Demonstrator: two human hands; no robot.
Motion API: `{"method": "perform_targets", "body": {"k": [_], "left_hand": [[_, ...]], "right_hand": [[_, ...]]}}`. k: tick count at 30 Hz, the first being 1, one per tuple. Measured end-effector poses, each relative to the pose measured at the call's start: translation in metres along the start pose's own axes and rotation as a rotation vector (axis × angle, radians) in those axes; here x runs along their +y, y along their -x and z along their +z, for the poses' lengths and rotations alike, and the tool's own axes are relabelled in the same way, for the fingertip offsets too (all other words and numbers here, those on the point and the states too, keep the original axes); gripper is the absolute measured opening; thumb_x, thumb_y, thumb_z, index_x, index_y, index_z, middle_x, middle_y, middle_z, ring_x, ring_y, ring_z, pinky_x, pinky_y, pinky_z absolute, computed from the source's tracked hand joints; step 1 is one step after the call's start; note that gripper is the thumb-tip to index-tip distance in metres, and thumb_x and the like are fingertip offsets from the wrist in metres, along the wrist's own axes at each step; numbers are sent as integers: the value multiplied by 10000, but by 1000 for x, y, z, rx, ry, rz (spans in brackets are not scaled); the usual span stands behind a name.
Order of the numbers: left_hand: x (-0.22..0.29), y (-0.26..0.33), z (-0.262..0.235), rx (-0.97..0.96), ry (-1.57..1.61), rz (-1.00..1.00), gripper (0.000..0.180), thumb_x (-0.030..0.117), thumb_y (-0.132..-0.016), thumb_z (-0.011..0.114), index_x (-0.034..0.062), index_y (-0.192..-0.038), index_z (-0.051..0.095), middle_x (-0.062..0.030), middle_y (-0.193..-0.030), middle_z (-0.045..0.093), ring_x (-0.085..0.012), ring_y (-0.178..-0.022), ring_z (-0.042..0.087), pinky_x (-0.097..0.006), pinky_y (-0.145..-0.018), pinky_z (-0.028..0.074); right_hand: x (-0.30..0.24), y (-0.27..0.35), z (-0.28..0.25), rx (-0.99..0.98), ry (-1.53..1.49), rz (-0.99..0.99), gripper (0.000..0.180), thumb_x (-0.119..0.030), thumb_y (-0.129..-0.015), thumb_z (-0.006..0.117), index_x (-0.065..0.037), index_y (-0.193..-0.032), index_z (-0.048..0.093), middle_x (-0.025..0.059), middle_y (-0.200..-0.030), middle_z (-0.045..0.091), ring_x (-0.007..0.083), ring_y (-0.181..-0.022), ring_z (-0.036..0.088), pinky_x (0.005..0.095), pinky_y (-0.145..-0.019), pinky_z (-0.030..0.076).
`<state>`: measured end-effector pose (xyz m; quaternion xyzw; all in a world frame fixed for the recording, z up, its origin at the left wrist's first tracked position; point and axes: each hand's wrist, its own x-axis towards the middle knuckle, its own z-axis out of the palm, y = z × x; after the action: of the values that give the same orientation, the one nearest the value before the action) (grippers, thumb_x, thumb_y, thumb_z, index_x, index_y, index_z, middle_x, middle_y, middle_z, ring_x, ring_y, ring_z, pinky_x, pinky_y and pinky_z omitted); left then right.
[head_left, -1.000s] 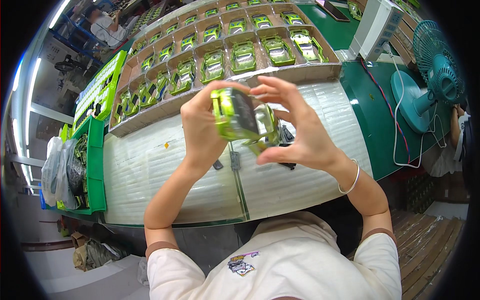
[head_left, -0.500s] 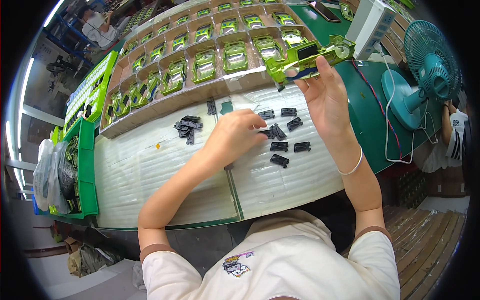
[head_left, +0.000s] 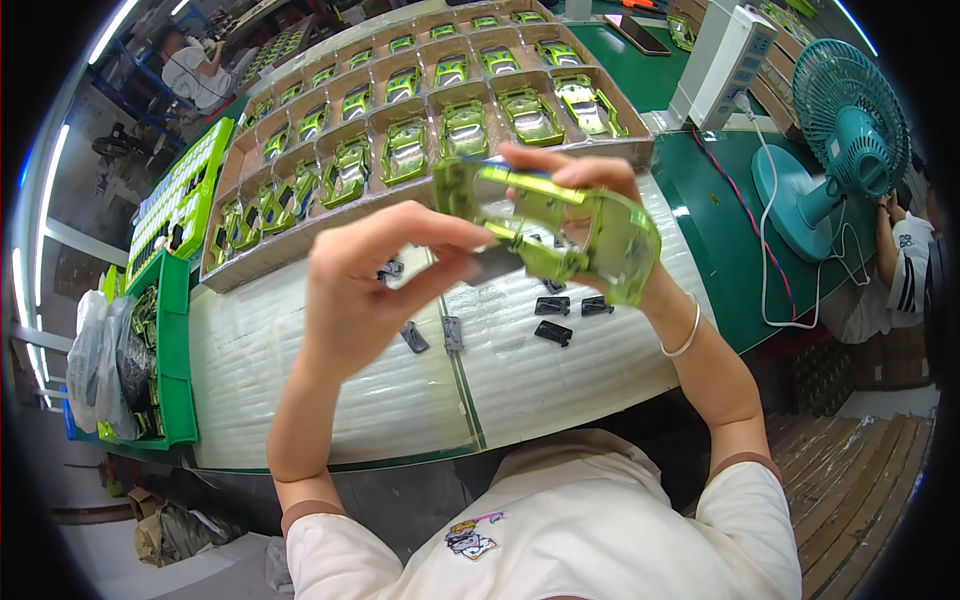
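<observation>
My right hand (head_left: pixel 605 172) holds a lime-green toy car body shell (head_left: pixel 630 245) above the table, fingers over its far side and the palm hidden behind it. My left hand (head_left: pixel 365 275) pinches a small dark plastic part (head_left: pixel 494 262) between thumb and forefinger, right against the shell's left side. Blur hides whether the part sits in the shell. Below lie several loose black plastic parts (head_left: pixel 553 332) on the white foam sheet. Two more, a black part (head_left: pixel 453 334) and its neighbour (head_left: pixel 414 338), rest near the seam.
A divided cardboard tray (head_left: pixel 300 225) of green car shells spans the far side. On the left stand a green crate (head_left: pixel 178 350) and plastic bags (head_left: pixel 105 345). A teal fan (head_left: pixel 850 150), white power strip (head_left: pixel 728 65) and phone (head_left: pixel 638 35) are at right. Other people sit farther off.
My right hand has brought the car shell down and leftward, turning it. My left hand has risen from the black parts with one in its fingers and met the shell.
</observation>
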<state>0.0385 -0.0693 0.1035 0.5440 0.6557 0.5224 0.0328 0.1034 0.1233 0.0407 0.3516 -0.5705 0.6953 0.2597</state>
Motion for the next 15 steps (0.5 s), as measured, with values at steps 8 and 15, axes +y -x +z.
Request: {"method": "perform_targets", "body": {"k": [8, 15], "left_hand": [[8, 2, 18, -65, -362, 224, 227, 41, -633, 701, 45, -855, 652, -75, -791, 619, -243, -784, 582, -322, -704, 455], [3, 2, 10, -109, -315, 268, 233, 91, -619, 712, 89, -845, 658, -31, -797, 626, -196, -713, 576, -302, -609, 462]], "right_hand": [[-1, 0, 13, -38, 50, -31, 470, -68, -690, 711, -73, -1091, 465, 193, -1176, 474, 278, -1109, 473, 351, -918, 420], [0, -1, 13, -21, 50, -84, 453, -83, -691, 708, -68, -1077, 471, 193, -1172, 482, 282, -1108, 478, 362, -922, 422]]}}
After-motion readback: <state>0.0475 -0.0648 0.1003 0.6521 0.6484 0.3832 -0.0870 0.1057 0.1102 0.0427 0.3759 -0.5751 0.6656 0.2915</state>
